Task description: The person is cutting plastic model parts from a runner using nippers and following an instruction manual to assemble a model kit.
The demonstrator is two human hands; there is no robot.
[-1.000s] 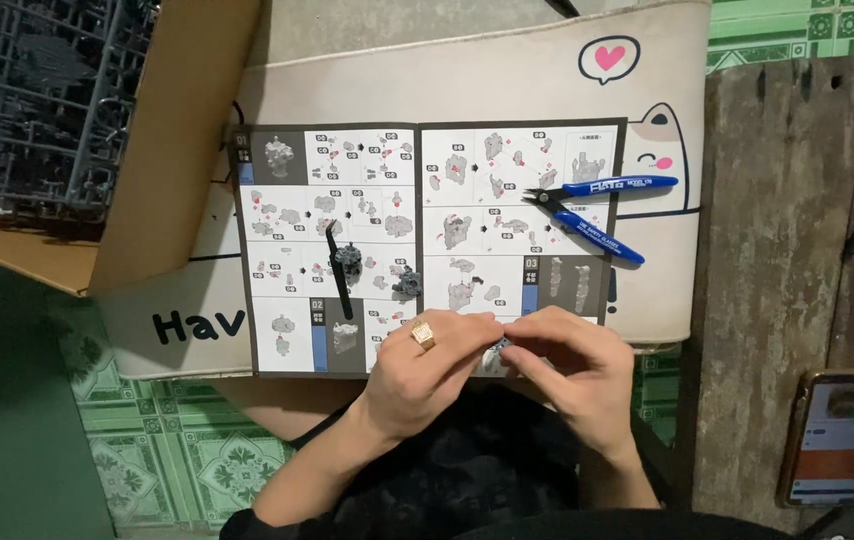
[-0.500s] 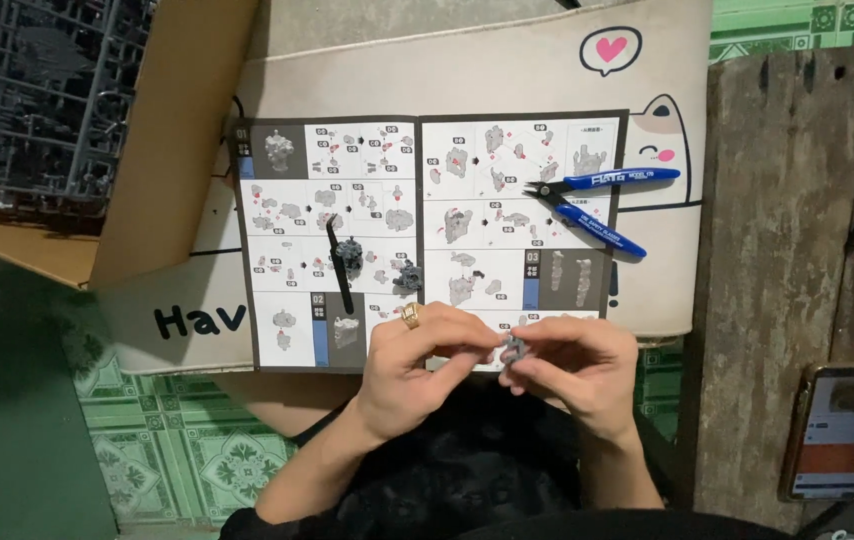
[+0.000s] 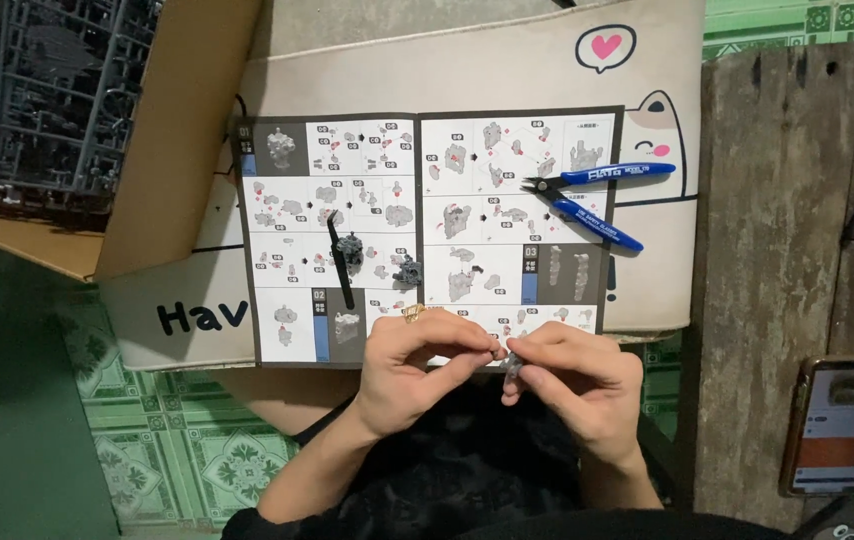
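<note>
A small grey plastic part (image 3: 510, 362) is pinched between the fingertips of the left hand (image 3: 417, 375) and the right hand (image 3: 577, 385), both closed on it, just below the lower edge of an open instruction sheet (image 3: 427, 230). On the sheet are seen 2 small grey assemblies (image 3: 352, 249) and a black tool (image 3: 339, 260). Blue-handled nippers (image 3: 597, 195) lie at its right edge. A phone (image 3: 835, 425) rests on the wooden board (image 3: 797, 200) at right.
</note>
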